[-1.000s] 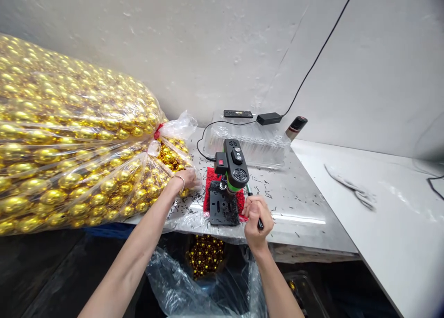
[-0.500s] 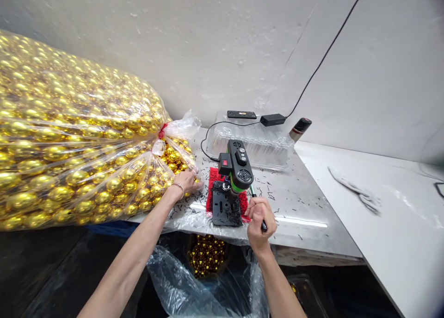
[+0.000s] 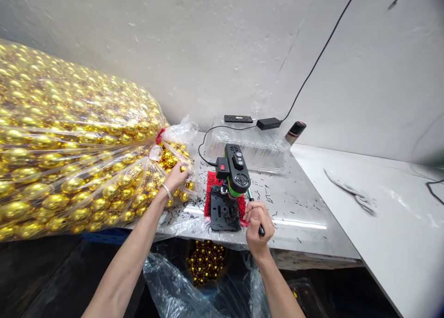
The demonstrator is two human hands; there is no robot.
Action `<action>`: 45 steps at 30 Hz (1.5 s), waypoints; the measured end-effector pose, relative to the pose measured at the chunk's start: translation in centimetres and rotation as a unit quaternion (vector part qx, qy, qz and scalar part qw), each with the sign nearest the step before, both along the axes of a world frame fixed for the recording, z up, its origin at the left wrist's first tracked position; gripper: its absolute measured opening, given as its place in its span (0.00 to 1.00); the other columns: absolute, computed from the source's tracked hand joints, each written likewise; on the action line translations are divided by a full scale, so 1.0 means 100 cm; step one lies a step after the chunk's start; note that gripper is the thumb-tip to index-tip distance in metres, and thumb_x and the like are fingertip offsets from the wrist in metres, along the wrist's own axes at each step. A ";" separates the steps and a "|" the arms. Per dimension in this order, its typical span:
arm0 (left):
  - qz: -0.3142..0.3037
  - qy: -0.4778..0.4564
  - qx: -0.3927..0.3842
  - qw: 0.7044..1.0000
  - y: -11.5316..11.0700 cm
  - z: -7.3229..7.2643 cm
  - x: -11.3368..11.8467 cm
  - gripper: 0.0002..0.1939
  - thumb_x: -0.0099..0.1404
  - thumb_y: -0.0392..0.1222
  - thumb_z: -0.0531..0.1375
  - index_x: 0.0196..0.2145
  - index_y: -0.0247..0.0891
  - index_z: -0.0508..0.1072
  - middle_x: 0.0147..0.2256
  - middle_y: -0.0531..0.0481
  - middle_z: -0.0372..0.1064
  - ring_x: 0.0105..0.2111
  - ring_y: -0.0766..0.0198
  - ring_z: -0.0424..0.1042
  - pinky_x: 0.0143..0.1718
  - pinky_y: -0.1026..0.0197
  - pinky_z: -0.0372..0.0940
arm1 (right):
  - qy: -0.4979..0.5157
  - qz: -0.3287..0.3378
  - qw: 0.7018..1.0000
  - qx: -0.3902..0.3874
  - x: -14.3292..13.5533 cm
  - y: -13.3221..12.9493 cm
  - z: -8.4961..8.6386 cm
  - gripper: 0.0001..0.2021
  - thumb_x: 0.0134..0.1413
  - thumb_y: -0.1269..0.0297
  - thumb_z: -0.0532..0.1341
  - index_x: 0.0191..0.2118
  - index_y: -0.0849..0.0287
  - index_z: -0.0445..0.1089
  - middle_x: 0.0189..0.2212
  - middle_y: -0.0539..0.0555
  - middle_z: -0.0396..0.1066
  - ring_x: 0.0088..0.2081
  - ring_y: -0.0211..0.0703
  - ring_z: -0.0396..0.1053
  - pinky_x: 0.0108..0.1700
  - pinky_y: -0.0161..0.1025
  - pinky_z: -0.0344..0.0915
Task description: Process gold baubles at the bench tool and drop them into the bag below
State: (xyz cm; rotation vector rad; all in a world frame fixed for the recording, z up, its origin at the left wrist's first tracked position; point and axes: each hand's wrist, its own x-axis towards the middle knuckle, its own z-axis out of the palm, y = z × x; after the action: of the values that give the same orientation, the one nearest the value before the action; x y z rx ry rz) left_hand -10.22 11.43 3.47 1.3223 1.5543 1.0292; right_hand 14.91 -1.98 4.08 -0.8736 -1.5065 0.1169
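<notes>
Gold glossy ball (image 3: 184,168) at 11 o'clock, likely light, slippery; your left hand (image 3: 175,177) pinches its sides, right hand (image 3: 258,221) clenches black rod handle (image 3: 261,231)

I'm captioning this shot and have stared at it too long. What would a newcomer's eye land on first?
Probably the huge clear bag of shiny gold balls, tied with red, filling the left side; the left hand reaches to smaller gold balls by its gathered neck. Next, near the middle, comes the black-and-green machine over a red mat, its black-gripped handle in the right hand.
</notes>
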 end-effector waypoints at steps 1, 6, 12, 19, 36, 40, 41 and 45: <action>0.030 -0.105 -0.011 0.994 -0.007 0.004 -0.001 0.11 0.61 0.48 0.59 0.37 0.38 0.67 0.31 0.48 0.70 0.28 0.63 0.70 0.27 0.61 0.68 | 0.001 0.000 1.000 -0.003 0.000 0.000 0.000 0.15 0.60 0.74 0.49 0.22 0.58 0.58 0.23 0.49 0.61 0.29 0.37 0.63 0.30 0.37 0.59; 0.075 -0.479 -0.125 0.866 -0.063 0.018 0.015 0.17 0.67 0.53 0.55 0.31 0.35 0.66 0.27 0.49 0.68 0.19 0.73 0.64 0.18 0.70 0.64 | 0.020 -0.007 1.000 -0.010 -0.002 -0.001 0.000 0.15 0.60 0.74 0.49 0.22 0.58 0.58 0.23 0.50 0.61 0.28 0.37 0.63 0.29 0.37 0.58; 0.039 -0.545 -0.233 0.805 -0.118 -0.001 0.063 0.15 0.66 0.52 0.56 0.36 0.35 0.70 0.25 0.51 0.67 0.18 0.74 0.63 0.16 0.72 0.62 | 0.005 -0.008 1.000 -0.008 -0.002 -0.001 0.001 0.15 0.60 0.74 0.49 0.22 0.58 0.58 0.22 0.49 0.61 0.28 0.37 0.63 0.29 0.37 0.58; 0.038 -0.485 -0.245 0.838 -0.122 -0.025 0.089 0.10 0.58 0.37 0.64 0.38 0.34 0.71 0.28 0.52 0.69 0.19 0.75 0.65 0.17 0.73 0.60 | 0.002 -0.006 1.000 0.011 -0.003 0.000 0.002 0.16 0.60 0.74 0.49 0.21 0.57 0.57 0.19 0.48 0.59 0.29 0.38 0.64 0.30 0.38 0.59; -0.178 0.214 0.012 0.960 -0.092 -0.025 0.103 0.24 0.59 0.45 0.60 0.53 0.38 0.68 0.40 0.44 0.75 0.40 0.55 0.73 0.42 0.58 0.64 | -0.004 0.010 1.000 0.003 -0.002 -0.003 0.001 0.14 0.59 0.74 0.49 0.23 0.57 0.58 0.20 0.49 0.59 0.29 0.39 0.64 0.30 0.38 0.62; -0.185 0.225 -0.010 0.956 -0.090 -0.019 0.101 0.23 0.59 0.46 0.60 0.51 0.37 0.65 0.38 0.45 0.74 0.37 0.54 0.74 0.40 0.58 0.65 | -0.014 0.007 1.000 0.014 -0.002 -0.002 -0.001 0.13 0.59 0.75 0.49 0.24 0.57 0.58 0.20 0.48 0.59 0.29 0.38 0.64 0.30 0.37 0.61; -0.188 0.224 -0.008 0.956 -0.090 -0.019 0.100 0.22 0.59 0.45 0.60 0.50 0.37 0.66 0.38 0.45 0.74 0.38 0.55 0.74 0.40 0.58 0.65 | -0.018 0.007 1.000 0.015 -0.002 -0.002 0.000 0.13 0.58 0.76 0.49 0.24 0.57 0.58 0.20 0.48 0.59 0.29 0.38 0.64 0.30 0.37 0.61; -0.201 0.217 0.018 0.955 -0.091 -0.024 0.099 0.18 0.58 0.41 0.60 0.48 0.39 0.70 0.42 0.45 0.74 0.40 0.57 0.73 0.43 0.58 0.65 | -0.027 0.008 0.999 0.015 -0.001 -0.002 0.001 0.13 0.58 0.76 0.49 0.24 0.57 0.58 0.20 0.49 0.60 0.29 0.38 0.64 0.29 0.37 0.62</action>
State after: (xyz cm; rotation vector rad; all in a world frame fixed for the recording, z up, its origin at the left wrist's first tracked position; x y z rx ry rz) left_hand -0.34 2.37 1.11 1.8871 1.4812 0.5342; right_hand 14.80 -2.19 4.18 -0.8467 -1.5618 0.0817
